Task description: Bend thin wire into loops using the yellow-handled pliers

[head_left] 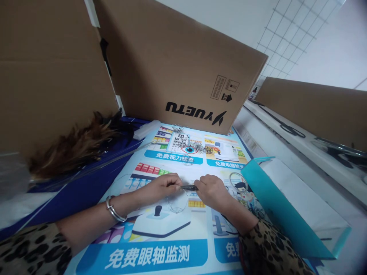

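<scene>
My left hand (169, 184) is closed in a pinch on thin wire (187, 198), which hangs below the fingers in a loose loop. My right hand (211, 191) grips a pair of dark pliers (189, 187), their handles mostly hidden in the palm. The plier tips point left and meet the wire at my left fingertips. Both hands are just above the printed sheet (179, 254) that covers the table. Beyond them lies a scattered cluster of tangled, silvery wire pieces (196, 146). A small wire coil (237, 181) rests to the right of my right hand.
A teal open box (281, 214) with a white inside stands at the right. Brown feathers (77, 143) lie at the left. Tall cardboard panels (160, 57) wall off the back and left. Black-handled scissors (292, 130) lie on a white ledge at the right.
</scene>
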Action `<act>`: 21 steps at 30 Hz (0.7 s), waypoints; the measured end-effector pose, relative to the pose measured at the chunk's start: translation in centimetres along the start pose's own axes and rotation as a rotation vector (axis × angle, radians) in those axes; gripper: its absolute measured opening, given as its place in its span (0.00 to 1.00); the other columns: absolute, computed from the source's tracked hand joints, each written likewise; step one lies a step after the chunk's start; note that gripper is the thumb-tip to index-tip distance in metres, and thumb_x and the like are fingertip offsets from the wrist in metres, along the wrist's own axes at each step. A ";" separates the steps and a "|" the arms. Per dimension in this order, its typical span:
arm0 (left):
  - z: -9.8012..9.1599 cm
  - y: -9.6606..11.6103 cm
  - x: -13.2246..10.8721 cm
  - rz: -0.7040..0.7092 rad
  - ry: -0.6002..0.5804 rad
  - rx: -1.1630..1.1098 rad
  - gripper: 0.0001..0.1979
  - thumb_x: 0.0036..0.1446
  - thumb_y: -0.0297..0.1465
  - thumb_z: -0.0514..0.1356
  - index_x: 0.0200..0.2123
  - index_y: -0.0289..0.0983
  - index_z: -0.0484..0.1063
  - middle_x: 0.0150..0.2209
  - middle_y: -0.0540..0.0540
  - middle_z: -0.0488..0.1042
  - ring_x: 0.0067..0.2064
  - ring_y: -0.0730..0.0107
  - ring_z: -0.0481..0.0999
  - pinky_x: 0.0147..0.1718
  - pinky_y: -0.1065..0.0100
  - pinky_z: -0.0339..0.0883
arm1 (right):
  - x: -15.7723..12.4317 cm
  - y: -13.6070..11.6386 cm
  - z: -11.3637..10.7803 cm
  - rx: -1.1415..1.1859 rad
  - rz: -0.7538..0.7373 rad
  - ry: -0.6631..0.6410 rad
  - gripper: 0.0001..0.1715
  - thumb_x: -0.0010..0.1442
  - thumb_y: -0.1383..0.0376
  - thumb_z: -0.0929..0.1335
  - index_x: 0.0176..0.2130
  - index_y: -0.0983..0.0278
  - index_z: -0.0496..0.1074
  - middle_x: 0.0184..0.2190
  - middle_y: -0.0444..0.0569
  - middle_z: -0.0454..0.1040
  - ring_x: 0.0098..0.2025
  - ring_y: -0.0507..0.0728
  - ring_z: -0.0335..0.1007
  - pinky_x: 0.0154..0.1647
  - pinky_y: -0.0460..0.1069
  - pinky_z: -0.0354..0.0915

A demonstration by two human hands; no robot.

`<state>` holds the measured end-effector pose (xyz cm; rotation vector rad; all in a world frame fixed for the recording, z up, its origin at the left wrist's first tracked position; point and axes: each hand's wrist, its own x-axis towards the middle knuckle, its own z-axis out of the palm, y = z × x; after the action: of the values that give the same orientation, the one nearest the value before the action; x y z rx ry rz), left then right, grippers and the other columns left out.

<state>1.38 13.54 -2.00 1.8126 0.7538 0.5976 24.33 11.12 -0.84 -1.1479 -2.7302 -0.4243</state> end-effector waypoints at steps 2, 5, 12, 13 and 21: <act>0.1 0.0 0.0 -0.002 0.004 -0.014 0.07 0.55 0.30 0.52 0.28 0.35 0.66 0.30 0.50 0.65 0.33 0.70 0.64 0.33 0.69 0.57 | 0.0 0.0 0.0 -0.001 0.002 -0.002 0.05 0.58 0.67 0.62 0.33 0.64 0.67 0.28 0.47 0.67 0.31 0.54 0.58 0.31 0.50 0.48; 0.2 0.0 -0.1 -0.016 0.015 -0.042 0.07 0.55 0.30 0.52 0.27 0.35 0.66 0.30 0.50 0.64 0.32 0.71 0.63 0.31 0.70 0.57 | -0.1 0.0 0.1 -0.004 0.013 0.005 0.05 0.58 0.67 0.62 0.33 0.64 0.67 0.28 0.47 0.67 0.31 0.54 0.58 0.31 0.50 0.49; 0.5 0.4 -0.3 -0.054 0.060 -0.115 0.06 0.55 0.30 0.53 0.28 0.36 0.67 0.29 0.51 0.63 0.28 0.75 0.61 0.27 0.73 0.55 | -0.3 -0.2 0.3 0.061 0.076 0.008 0.06 0.57 0.66 0.62 0.33 0.64 0.68 0.28 0.47 0.68 0.32 0.54 0.61 0.32 0.48 0.51; 0.5 0.4 -0.3 -0.050 0.070 -0.106 0.06 0.55 0.30 0.53 0.28 0.36 0.67 0.29 0.51 0.63 0.29 0.74 0.62 0.27 0.73 0.56 | -0.3 -0.2 0.4 0.098 0.099 0.001 0.06 0.57 0.66 0.62 0.33 0.64 0.69 0.28 0.47 0.68 0.32 0.53 0.62 0.32 0.47 0.52; 0.6 0.5 -0.2 0.002 0.134 -0.103 0.07 0.54 0.31 0.54 0.30 0.36 0.69 0.31 0.50 0.65 0.31 0.73 0.63 0.29 0.73 0.58 | -0.1 -0.3 0.8 0.479 0.208 -0.041 0.10 0.59 0.63 0.63 0.27 0.64 0.67 0.25 0.43 0.67 0.28 0.48 0.62 0.28 0.42 0.53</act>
<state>1.73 12.87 -1.77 1.6912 0.7966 0.7518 24.14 11.10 -1.66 -1.2818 -2.5002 0.2695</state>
